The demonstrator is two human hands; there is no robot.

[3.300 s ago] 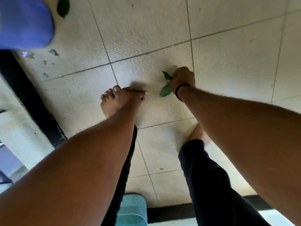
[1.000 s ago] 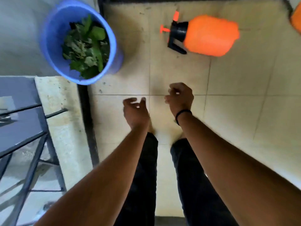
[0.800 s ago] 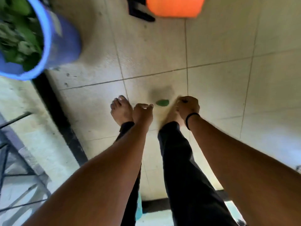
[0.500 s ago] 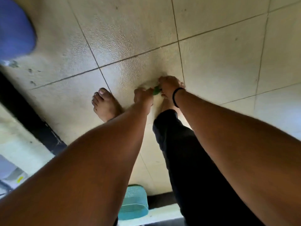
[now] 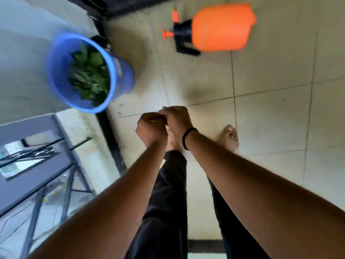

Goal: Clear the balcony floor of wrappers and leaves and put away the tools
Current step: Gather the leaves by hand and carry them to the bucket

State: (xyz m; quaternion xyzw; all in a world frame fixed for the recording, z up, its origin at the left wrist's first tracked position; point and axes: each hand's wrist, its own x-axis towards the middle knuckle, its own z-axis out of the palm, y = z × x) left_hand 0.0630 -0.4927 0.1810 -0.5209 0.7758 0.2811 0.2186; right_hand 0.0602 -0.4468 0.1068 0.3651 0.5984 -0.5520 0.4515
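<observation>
Blue plastic marks the target: the bucket [image 5: 89,71] stands up and to the left of the hands, against the black sill, already part full of green leaves [image 5: 89,75]. Both hands are raised together above the tiled floor [image 5: 270,118], touching at the knuckles. The left hand [image 5: 151,128] is curled into a loose fist, and the right hand [image 5: 177,118], with a black band at its wrist, is curled against it. Whether either of them grips a leaf I cannot tell; nothing green shows between the fingers (the frame is also smeared by motion).

My reading is that this is the leaf-gathering step, with the hands on their way to the bucket. If they do carry something, the next move calls for a short swing left and forward until the hands are over the bucket's mouth, then letting go well inside the rim so nothing drifts back to the floor.

Well apart from the bucket, at the top of the view, the orange sprayer [image 5: 220,27] lies on its side on the tiles. It looks like a tool not yet put away, so that part of the job remains.
</observation>
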